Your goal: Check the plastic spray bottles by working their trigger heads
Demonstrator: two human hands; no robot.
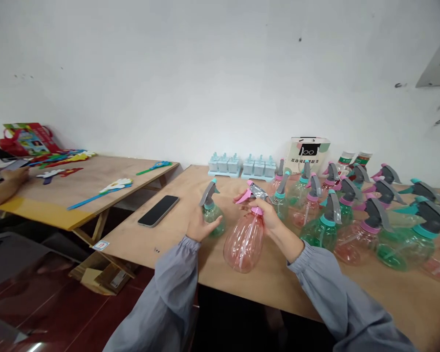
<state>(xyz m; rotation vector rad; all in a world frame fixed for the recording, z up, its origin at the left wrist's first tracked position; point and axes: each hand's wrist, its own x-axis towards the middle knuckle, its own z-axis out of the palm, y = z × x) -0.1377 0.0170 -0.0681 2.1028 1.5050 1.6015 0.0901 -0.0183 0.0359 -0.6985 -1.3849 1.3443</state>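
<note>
1. Here, the right hand [270,215] is wrapped around the neck of a see-through pink spray bottle [244,244]. The bottle leans, with its round bottom toward the person and a thin straw inside.
2. The left hand [197,227] is at a small green spray bottle [213,213], just left of the pink one. Its thumb lies across the front. The other fingers are hard to see, so I can't tell if it is gripping.
3. Both arms have loose gray sleeves [172,288].
4. A black phone [158,210] lies flat on the brown-topped table [183,252], left of the green bottle.
5. At the back are two light-blue ice pop molds [258,169], side by side, and a white paper bag [297,156] near the wall.
6. On the right, lots more spray bottles [319,235] stand close together, pink and green, with gray triggers.
7. On the other table [55,210], well to the left, are colorful hand clappers [115,186]. Another person's hand [16,178] is there too.
</note>
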